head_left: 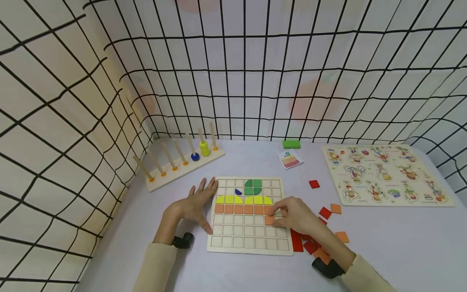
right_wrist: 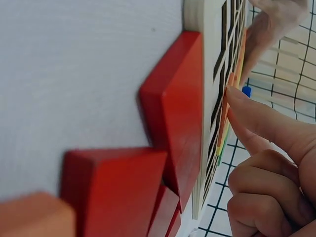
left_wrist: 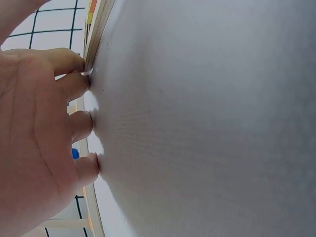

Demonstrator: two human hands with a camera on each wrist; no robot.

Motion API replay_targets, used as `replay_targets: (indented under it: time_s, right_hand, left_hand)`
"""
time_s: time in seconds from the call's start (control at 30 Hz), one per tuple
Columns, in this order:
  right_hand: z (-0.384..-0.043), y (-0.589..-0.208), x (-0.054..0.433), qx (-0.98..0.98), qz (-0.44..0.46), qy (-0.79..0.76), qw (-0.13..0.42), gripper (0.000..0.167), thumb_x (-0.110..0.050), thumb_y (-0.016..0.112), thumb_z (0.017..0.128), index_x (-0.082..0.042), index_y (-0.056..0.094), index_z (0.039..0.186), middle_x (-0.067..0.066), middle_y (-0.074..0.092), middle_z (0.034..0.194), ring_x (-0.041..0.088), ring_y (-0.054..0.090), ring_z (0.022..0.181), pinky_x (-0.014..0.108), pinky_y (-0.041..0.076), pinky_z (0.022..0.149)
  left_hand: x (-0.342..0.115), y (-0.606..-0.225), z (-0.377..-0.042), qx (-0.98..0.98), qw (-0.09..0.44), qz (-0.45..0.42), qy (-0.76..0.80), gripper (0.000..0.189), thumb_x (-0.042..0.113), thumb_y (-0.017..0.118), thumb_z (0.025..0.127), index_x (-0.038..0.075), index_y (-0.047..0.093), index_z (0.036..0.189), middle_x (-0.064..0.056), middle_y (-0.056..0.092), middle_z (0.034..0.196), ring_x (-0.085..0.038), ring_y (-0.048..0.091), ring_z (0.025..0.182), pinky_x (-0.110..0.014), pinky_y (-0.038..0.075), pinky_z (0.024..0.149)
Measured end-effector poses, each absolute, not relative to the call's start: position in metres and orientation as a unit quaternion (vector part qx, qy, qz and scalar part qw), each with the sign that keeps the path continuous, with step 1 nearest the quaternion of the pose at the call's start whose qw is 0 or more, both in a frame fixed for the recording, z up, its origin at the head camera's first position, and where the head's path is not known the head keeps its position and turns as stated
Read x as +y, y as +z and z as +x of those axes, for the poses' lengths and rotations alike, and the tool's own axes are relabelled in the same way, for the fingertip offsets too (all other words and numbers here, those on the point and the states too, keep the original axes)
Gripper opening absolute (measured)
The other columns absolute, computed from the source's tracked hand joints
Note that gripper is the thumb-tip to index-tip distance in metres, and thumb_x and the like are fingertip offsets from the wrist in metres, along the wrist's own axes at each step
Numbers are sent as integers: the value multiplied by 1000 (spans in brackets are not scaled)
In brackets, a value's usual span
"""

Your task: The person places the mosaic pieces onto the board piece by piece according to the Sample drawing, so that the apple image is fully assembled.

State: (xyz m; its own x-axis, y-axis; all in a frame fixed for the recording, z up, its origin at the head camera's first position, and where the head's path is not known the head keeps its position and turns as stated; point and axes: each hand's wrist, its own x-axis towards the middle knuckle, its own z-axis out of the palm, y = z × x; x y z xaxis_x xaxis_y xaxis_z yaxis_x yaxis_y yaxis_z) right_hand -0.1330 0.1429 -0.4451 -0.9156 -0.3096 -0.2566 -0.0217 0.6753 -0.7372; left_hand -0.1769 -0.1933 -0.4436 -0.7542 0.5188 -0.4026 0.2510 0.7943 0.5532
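A wooden grid board [head_left: 238, 243] lies flat on the white table. My left hand [head_left: 193, 207] is spread along its left edge, thumb near the lower corner and fingertips by the upper one. With thumb and index finger, my right hand [head_left: 295, 215] pinches an orange square tile [head_left: 269, 220] at the board's right side, just under a row of orange tiles [head_left: 238, 209]. Yellow curved pieces [head_left: 258, 200] sit above that row, and green leaf-like pieces [head_left: 253, 187] above those. A small dark blue piece [head_left: 238, 192] lies askew to their left.
Loose red tiles [head_left: 325, 212] and orange tiles [head_left: 342, 237] lie right of the board, some under my right forearm. A peg stand [head_left: 186, 168] stands back left. Behind are a picture card [head_left: 290, 159], a green block [head_left: 291, 144] and, at right, a picture puzzle [head_left: 368, 174]. Black netting surrounds the table.
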Motion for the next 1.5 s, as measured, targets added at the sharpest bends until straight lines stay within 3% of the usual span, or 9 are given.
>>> replay_targets:
  time_s: [0.33, 0.53, 0.73, 1.0, 1.33, 1.5]
  right_hand:
    - [-134, -441, 153, 894, -91, -398, 186, 25, -15, 87, 82, -14, 82, 107, -4, 33, 57, 13, 32, 53, 19, 22, 48]
    - [-139, -435, 200, 915, -50, -377, 139, 31, -19, 81, 88, -9, 78, 117, -1, 41, 61, 13, 39, 54, 20, 30, 46]
    - [-141, -437, 256, 923, -33, -370, 101, 33, -18, 78, 90, -2, 75, 119, -2, 39, 60, 11, 36, 52, 22, 28, 46]
    - [-132, -449, 301, 920, 11, -370, 129, 39, -17, 80, 88, 1, 72, 122, -4, 33, 61, 8, 30, 54, 24, 25, 48]
    - [-128, -454, 310, 910, 28, -378, 169, 41, -18, 80, 89, 0, 68, 124, -4, 33, 61, 8, 30, 56, 28, 28, 55]
    - [-125, -456, 313, 915, 27, -370, 160, 43, -20, 81, 88, 3, 68, 122, -4, 36, 60, 8, 31, 55, 28, 27, 52]
  left_hand:
    - [-193, -443, -177, 905, 275, 213, 243, 153, 33, 102, 55, 7, 1, 167, -13, -8, 175, -39, -18, 160, -65, -9, 128]
    - [-193, -443, -176, 905, 277, 214, 242, 153, 34, 102, 55, 6, 2, 167, -14, -9, 175, -40, -18, 160, -65, -9, 128]
    - [-192, -444, -176, 907, 276, 211, 238, 153, 34, 102, 55, 5, 2, 166, -15, -9, 175, -41, -17, 160, -66, -8, 128]
    - [-190, -444, -177, 909, 274, 209, 233, 153, 34, 103, 55, 5, 1, 166, -14, -9, 175, -41, -16, 160, -65, -8, 128]
    - [-193, -446, -176, 906, 274, 216, 239, 153, 35, 102, 55, 6, 1, 166, -14, -10, 175, -40, -18, 160, -65, -9, 128]
    - [-192, -445, -176, 906, 276, 213, 241, 153, 35, 102, 55, 8, 1, 167, -12, -9, 175, -38, -19, 160, -64, -10, 128]
